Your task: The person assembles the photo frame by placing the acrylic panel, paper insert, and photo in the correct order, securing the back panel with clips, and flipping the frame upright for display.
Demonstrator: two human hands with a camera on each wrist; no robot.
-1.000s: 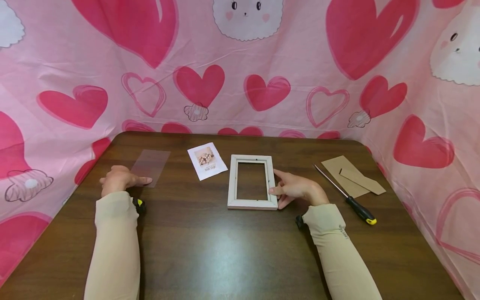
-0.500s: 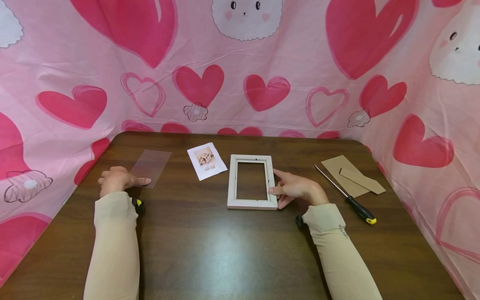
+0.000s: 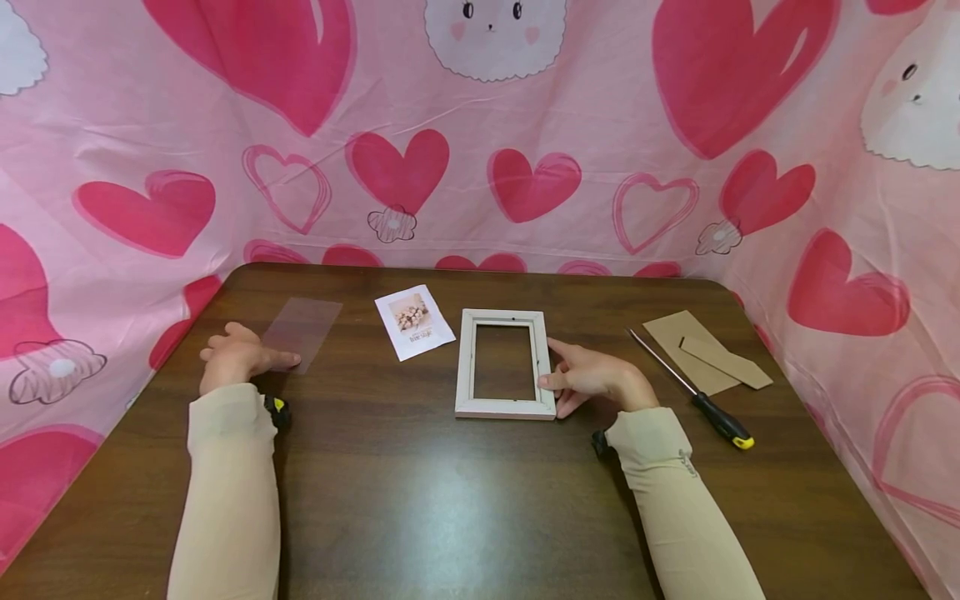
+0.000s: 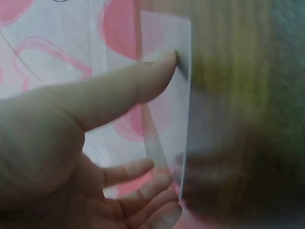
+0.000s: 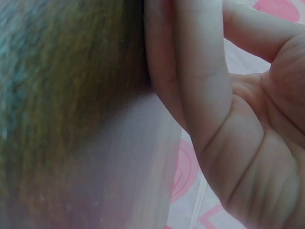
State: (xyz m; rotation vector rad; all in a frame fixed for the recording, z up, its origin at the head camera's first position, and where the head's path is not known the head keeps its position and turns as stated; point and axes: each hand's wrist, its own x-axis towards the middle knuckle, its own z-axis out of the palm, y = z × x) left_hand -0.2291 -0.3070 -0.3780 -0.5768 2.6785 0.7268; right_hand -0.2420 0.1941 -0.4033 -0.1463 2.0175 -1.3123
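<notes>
On the left of the table lies a clear, thin rectangular sheet (image 3: 309, 325). My left hand (image 3: 238, 358) is at its near left corner, thumb stretched out onto the sheet. In the left wrist view the thumb (image 4: 152, 76) lies straight across the clear sheet (image 4: 178, 119), with the other fingers spread loosely below. A white picture frame (image 3: 467, 367), with an open middle, lies in the centre. My right hand (image 3: 592, 375) grips its right side, thumb on the rim and fingers along the outer edge. The right wrist view shows mostly fingers (image 5: 205, 71) close to the tabletop.
Between sheet and frame lies a printed card (image 3: 416, 323) with a flower picture. On the right are a screwdriver (image 3: 716, 417) with a black and yellow handle, a brown backing board (image 3: 675, 327) and a brown stand piece (image 3: 727, 362) overlapping it. Heart-patterned cloth (image 3: 525, 233) surrounds the table.
My left fingers have lifted and spread a little, and the thumb has shifted slightly left on the sheet. The right hand and the picture frame have stayed still.
</notes>
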